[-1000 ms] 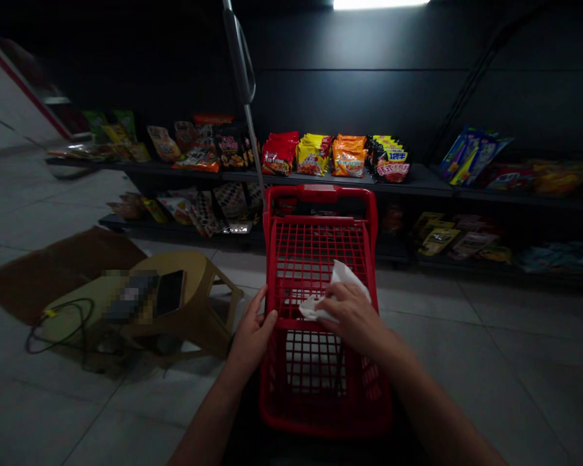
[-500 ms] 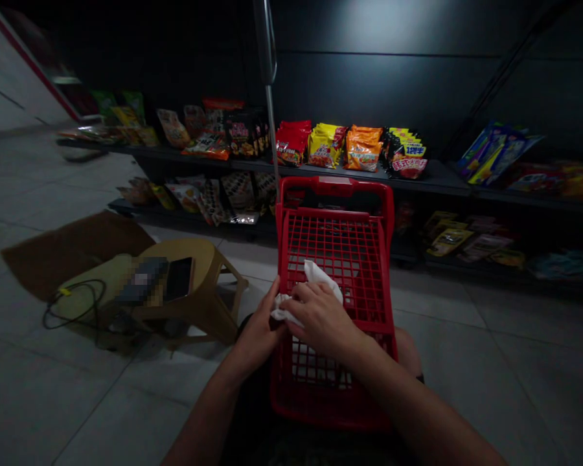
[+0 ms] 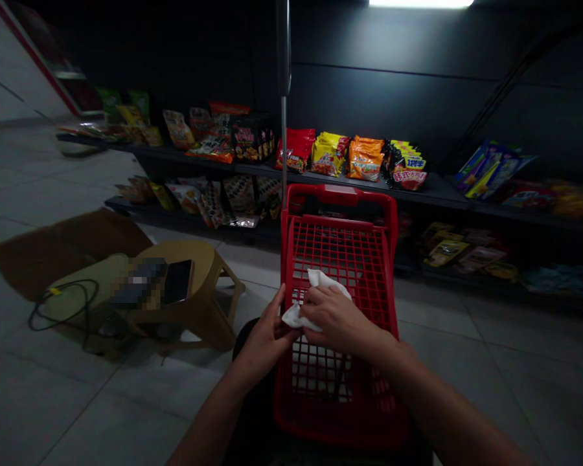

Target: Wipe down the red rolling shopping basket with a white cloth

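Observation:
A red plastic shopping basket (image 3: 298, 414) with grid walls stands tilted between my knees, its handle end toward the shelf. My right hand (image 3: 333, 318) grips a crumpled white cloth (image 3: 323, 279) and presses it on the basket's grid near the left side. One end of the cloth sticks out past the fingers toward my left hand. Wrapped around the basket's left edge is my left hand (image 3: 267, 333), its fingertips close to the cloth. Part of the grid is hidden under both hands.
At left, a tan plastic stool (image 3: 204, 259) holds a dark phone (image 3: 178, 281) and a blurred item. A black cable (image 3: 68, 323) and brown cardboard (image 3: 78, 246) lie beside it. Snack packets (image 3: 364, 158) line the dark shelf (image 3: 437, 188) ahead. A metal rod (image 3: 284, 142) rises at the basket's far left.
My right hand and the cloth have shifted slightly right and down in view. My left hand stays at the basket's left edge. The view has tilted up, showing a ceiling-side light strip.

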`<move>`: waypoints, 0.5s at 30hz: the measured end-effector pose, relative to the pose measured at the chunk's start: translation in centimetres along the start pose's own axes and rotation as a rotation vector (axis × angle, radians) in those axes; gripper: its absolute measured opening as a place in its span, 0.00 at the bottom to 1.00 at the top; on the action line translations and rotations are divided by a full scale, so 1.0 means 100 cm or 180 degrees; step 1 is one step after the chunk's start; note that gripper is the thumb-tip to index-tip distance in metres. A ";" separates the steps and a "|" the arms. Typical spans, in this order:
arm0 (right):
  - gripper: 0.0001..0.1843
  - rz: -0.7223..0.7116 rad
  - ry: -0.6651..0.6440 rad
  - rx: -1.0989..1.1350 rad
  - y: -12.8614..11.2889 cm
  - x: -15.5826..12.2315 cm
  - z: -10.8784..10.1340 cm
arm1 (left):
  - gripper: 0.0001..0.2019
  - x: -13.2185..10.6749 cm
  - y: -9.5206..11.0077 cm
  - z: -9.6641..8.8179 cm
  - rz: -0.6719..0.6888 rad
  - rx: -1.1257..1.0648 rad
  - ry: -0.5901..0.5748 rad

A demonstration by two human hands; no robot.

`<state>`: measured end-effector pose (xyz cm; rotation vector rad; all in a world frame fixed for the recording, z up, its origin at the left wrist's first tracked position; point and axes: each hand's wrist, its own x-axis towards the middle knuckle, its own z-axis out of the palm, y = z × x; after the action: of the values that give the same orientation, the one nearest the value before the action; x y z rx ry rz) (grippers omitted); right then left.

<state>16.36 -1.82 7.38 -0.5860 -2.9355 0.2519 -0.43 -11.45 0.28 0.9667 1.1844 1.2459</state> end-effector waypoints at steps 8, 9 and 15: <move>0.13 0.0717 0.1383 0.0535 0.080 0.060 -0.033 | 0.35 0.006 -0.005 -0.003 0.0380 0.0509 0.0508; 0.15 0.0847 0.1549 0.0413 0.094 0.076 -0.033 | 0.32 0.008 -0.005 -0.003 0.0484 0.0675 0.0635; 0.23 0.0972 0.0700 -0.0423 0.129 0.142 -0.010 | 0.27 0.012 -0.003 -0.004 0.0577 0.1291 0.0615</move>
<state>8.27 15.67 7.35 -1.0130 -2.6571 0.0194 -0.87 -10.34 -0.20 1.2954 1.5686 1.2887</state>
